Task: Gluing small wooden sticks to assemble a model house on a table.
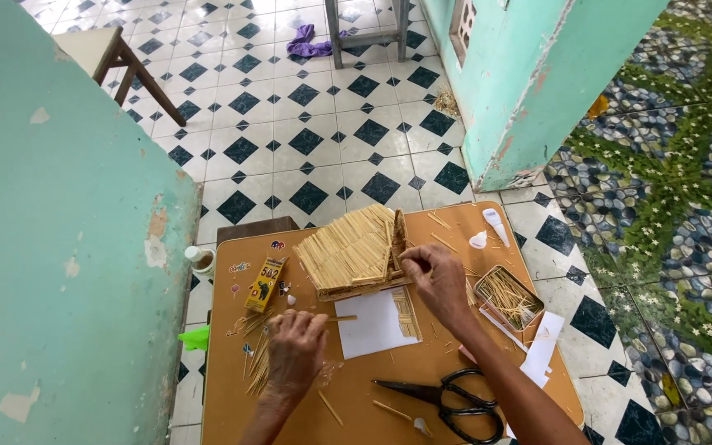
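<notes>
Here, everything I work with is thin, dry and straw-coloured: the little model house (356, 251) is built of pale sticks laid side by side, its sloped roof ribbed like thatch, its gable end a lattice of the same sticks. My right hand (437, 280) rests against that gable end, fingers curled in and pinched at the edge of the roof; whether a stick sits between the fingertips I cannot tell. My left hand (296, 350) lies nearer to me, knuckles up and fingers bent, closed around a single thin stick (341, 318) that juts out toward the white sheet of paper (372, 325) just beside it. Loose sticks (255, 367) are scattered under and beside this hand. Beyond it stands a small yellow box (264, 283). To the outside of my right hand sits an open metal tin (508, 298) full of more sticks, and beyond it two small white glue caps or tubes (488, 231). Close to my right forearm lie black-handled scissors (451, 400). All this sits on a low table (389, 383) of smooth brown board. Around it the floor (290, 124) is white tile with dark diamonds, and peeling mint-green walls (67, 272) rise on either side
</notes>
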